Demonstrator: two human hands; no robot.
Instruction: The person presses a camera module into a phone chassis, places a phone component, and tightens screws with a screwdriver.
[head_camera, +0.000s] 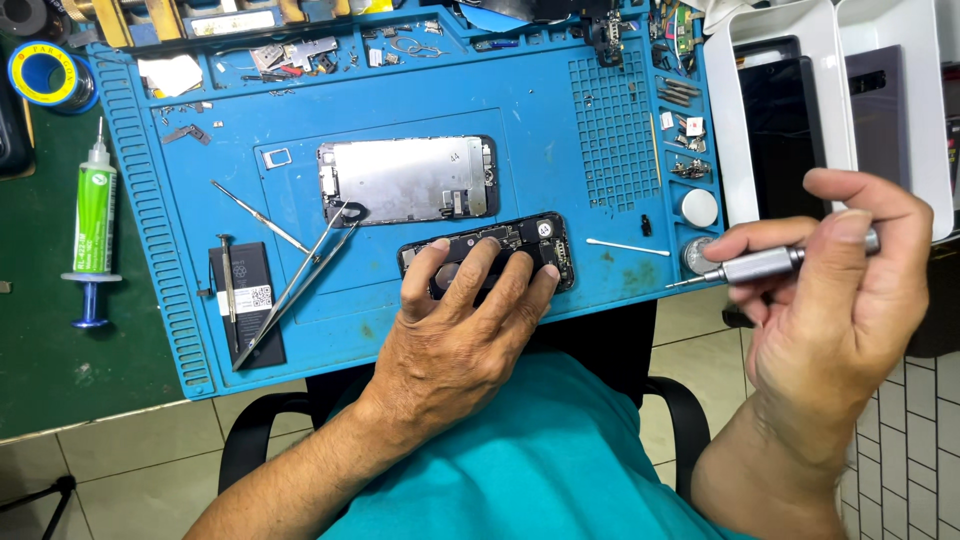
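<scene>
Two hands are seen: the left hand (462, 322) is spread flat on the phone (490, 250), lying left-right; the right hand (830, 290) pinches a screwdriver (765, 264), tip pointing left.

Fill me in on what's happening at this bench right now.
A person sits at a blue repair mat. The left hand presses flat on an opened phone body at the mat's near edge. The right hand holds a small silver screwdriver off to the side, its tip clear of the phone. The detached screen panel lies just beyond, with tweezers and a battery to the left.
</scene>
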